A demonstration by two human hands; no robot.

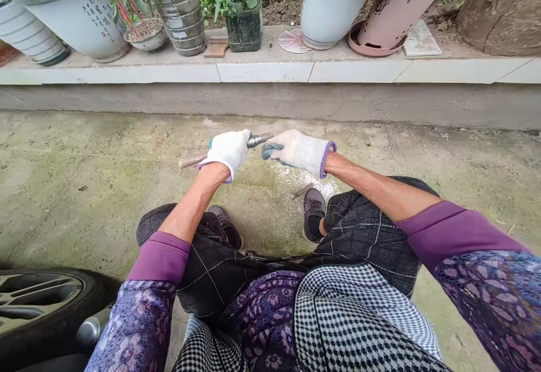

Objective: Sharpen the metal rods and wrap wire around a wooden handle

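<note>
My left hand [228, 151], in a white knit glove with a purple cuff, is wrapped around a brown wooden stick [192, 161]. The stick pokes out on both sides of the fist. Shiny silvery wrapping covers part of it near its right end. My right hand [291, 149], gloved the same way with grey-green coated fingers, is curled closed close by that right end. What it grips, if anything, is hidden, and I cannot tell whether it touches the stick. A short piece of stick [301, 191] lies on the concrete beside my right shoe [314, 214].
White powdery specks [296, 177] are scattered on the concrete floor [105, 163]. Ahead runs a low tiled ledge [266, 72] bearing several potted plants, including a white pot [333, 11] and a pink pot [397, 8]. A car wheel [46, 304] stands at lower left.
</note>
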